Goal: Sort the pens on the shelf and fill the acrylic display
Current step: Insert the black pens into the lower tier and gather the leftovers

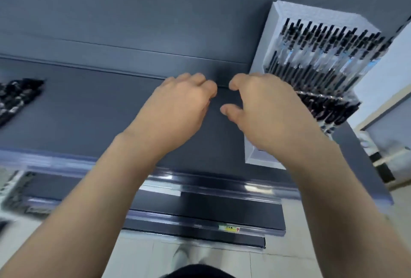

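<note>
Fingers (236,81) of left hand (178,108), right hand (269,111) half-hidden

**Dark grey shop shelving above a pale tiled floor**

A dark grey shelf (77,111) with a matt top fills the middle of the view. Behind the shelf rises a back panel (155,0) of the same dark grey, and a thin ridge runs along where the two meet. Along the front of the shelf runs a glossy rail (222,185) that catches small white glints of light. Below the shelf a lower board (222,208) juts out, with a small yellow label (231,228) on its front strip. Under the shelf lies a floor (300,264) of pale tiles. To the right of the shelf stand a pale wall (395,60) and some blurred white furniture (378,117).
</note>
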A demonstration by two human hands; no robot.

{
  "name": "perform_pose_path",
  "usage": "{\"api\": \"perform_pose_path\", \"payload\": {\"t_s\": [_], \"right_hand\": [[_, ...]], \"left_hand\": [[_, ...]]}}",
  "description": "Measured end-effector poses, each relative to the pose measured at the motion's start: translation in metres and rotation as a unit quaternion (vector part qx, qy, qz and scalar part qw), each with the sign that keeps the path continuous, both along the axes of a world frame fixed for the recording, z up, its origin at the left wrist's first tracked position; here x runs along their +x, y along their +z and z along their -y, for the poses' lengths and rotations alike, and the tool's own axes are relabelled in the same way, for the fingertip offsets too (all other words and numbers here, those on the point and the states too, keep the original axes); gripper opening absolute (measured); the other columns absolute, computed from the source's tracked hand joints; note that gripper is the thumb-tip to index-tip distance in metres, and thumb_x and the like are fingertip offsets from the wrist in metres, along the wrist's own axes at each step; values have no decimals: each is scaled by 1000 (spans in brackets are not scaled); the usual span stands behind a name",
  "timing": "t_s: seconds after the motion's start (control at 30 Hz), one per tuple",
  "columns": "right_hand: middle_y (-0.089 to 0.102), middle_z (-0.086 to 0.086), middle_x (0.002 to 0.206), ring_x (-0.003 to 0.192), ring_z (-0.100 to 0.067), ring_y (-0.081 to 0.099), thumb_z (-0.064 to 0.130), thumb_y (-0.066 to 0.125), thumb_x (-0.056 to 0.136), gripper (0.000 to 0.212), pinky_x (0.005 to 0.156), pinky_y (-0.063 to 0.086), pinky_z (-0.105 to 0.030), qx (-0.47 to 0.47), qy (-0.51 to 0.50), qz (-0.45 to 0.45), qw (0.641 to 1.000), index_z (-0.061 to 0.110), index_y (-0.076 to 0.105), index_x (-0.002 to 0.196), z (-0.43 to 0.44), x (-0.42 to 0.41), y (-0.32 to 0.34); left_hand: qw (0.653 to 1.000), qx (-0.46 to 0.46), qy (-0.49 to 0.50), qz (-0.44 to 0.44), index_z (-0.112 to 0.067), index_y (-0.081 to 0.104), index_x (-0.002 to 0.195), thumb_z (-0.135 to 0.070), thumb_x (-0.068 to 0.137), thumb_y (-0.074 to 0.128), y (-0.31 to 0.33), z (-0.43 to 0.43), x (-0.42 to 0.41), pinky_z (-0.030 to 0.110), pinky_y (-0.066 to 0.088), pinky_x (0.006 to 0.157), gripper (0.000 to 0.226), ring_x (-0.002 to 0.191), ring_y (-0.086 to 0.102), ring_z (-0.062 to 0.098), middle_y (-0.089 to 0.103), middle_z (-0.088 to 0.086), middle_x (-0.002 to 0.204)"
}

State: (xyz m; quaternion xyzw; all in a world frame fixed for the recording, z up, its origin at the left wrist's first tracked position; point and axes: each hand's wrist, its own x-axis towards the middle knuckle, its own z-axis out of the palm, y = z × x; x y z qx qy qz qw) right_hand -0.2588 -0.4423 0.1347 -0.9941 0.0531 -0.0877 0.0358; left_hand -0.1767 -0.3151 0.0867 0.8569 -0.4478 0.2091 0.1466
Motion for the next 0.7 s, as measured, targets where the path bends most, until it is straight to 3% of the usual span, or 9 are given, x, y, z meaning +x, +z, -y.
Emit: {"api": "perform_pose_path", "payload": {"t_s": [0.1,0.37,0.5,0.63,0.7], "right_hand": [[53,-10,123,113,-30,49,39,55,92,44,88,40,-38,-14,81,-17,996,13,48,127,-23,19,-5],[55,-11,118,110,-31,50,34,54,93,34,74,30,-33,25,223,-4,974,11,50,119,-115,48,-16],[57,-10,119,109,-30,51,32,53,95,36,74,32,-31,39,239,-2,970,10,50,123,-167,63,-16],[61,-11,103,92,-28,51,33,54,95,34,69,32,-29,77,218,8,973,9,53,119,-233,87,-26],[62,-11,99,92,-29,52,32,54,95,34,69,35,-30,99,206,-6,974,7,54,118,-275,101,-32]], "left_hand": [[996,31,83,23,-4,64,89,-6,79,53,2,-41,-7,42,49,61,15,70,59,37,60,16,78],[961,60,271,18,-2,64,94,-8,76,51,-5,-146,-35,49,51,65,24,75,58,39,61,18,83],[950,32,310,9,-2,63,94,0,77,60,-11,-199,-33,44,49,64,17,74,57,37,60,16,83],[947,23,322,-12,-3,63,98,2,78,63,-23,-264,-16,43,48,67,20,78,57,36,60,14,86],[945,20,326,-29,-4,63,101,0,81,61,-27,-308,-6,45,48,69,21,82,57,37,61,15,89]]}}
